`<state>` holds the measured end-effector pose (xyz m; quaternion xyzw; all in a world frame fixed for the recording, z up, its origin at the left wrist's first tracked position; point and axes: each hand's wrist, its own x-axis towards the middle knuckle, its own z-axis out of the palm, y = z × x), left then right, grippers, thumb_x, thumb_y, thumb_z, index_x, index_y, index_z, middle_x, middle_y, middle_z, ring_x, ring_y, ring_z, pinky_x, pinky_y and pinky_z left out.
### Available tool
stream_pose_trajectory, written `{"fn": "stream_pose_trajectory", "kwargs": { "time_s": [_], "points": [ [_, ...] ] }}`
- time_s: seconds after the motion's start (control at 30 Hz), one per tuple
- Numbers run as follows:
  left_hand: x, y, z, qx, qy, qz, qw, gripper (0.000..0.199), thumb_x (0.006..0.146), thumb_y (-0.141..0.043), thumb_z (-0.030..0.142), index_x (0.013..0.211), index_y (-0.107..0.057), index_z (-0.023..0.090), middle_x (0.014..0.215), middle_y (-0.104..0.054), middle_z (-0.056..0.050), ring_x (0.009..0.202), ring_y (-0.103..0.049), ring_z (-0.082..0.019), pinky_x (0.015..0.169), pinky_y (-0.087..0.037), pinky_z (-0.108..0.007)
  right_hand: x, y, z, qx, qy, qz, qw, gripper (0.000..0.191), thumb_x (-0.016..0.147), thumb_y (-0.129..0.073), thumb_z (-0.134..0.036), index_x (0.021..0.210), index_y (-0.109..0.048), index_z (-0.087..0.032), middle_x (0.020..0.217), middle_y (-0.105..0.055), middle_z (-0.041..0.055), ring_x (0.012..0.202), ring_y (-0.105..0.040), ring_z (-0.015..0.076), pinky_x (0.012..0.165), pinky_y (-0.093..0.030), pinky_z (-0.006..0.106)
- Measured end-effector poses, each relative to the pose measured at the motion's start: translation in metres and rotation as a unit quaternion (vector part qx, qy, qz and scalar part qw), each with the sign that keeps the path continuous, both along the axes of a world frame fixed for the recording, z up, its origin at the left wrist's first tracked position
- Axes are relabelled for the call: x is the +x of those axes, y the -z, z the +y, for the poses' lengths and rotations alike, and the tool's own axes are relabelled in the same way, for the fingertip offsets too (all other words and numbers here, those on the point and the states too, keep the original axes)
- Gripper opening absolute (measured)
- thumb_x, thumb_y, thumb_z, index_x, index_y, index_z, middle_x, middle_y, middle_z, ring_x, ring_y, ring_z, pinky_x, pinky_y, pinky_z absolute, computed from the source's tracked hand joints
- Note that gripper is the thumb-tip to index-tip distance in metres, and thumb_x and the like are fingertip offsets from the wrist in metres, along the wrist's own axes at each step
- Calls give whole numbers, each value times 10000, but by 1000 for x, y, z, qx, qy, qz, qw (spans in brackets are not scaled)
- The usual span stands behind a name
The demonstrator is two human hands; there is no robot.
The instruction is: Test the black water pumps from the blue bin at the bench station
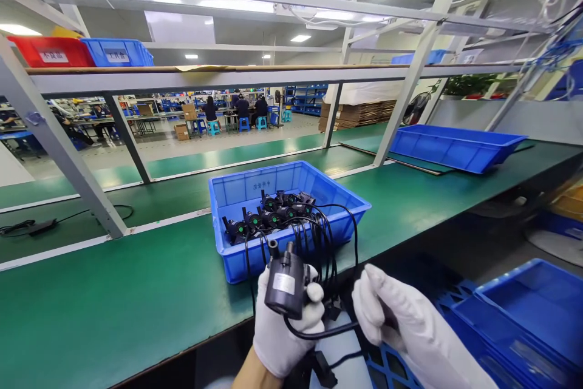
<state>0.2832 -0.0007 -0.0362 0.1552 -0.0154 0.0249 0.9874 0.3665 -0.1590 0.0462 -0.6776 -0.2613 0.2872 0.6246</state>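
In my gloved left hand (285, 334) is a black cylindrical pump (286, 286) with two short nozzles on top and a white label facing me, held over the bench's front edge. A thick black cable (314, 335) loops from its underside to my gloved right hand (396, 316). The right fingers are curled round the cable, partly hiding it. Just beyond the left hand, a blue bin (291, 237) contains several similar black pumps (271, 219) with green dots. Their black cables (325, 237) hang over the bin's near wall.
The green bench (150, 298) carries another blue bin (455, 147) at right and a black power adapter (43, 227) at left. White frame posts (68, 128) rise from it to a shelf with red (52, 52) and blue boxes (117, 53). Blue crates (523, 316) stand low at right. People sit far off.
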Motion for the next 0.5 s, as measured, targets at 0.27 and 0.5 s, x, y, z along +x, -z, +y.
{"fn": "stream_pose_trajectory", "kwargs": {
  "time_s": [0.27,0.5],
  "points": [
    [-2,-7,-2,236,-137,28,962,697,881,-525,820,1066,-722,177,888,-622,-44,561,-474,-103,509,-426,-239,-2,4,0,-32,-60,-94,993,677,873,-547,-864,772,-672,-206,775,-694,69,749,-630,220,740,-526,322],
    [-11,-37,6,467,-217,-4,857,882,908,-517,852,1524,-505,221,1207,-671,-105,921,-648,-206,902,-540,-360,-9,29,16,82,-84,28,993,661,830,-638,-815,934,-737,-170,811,-734,98,659,-623,195,654,-558,315]
  ]
}}
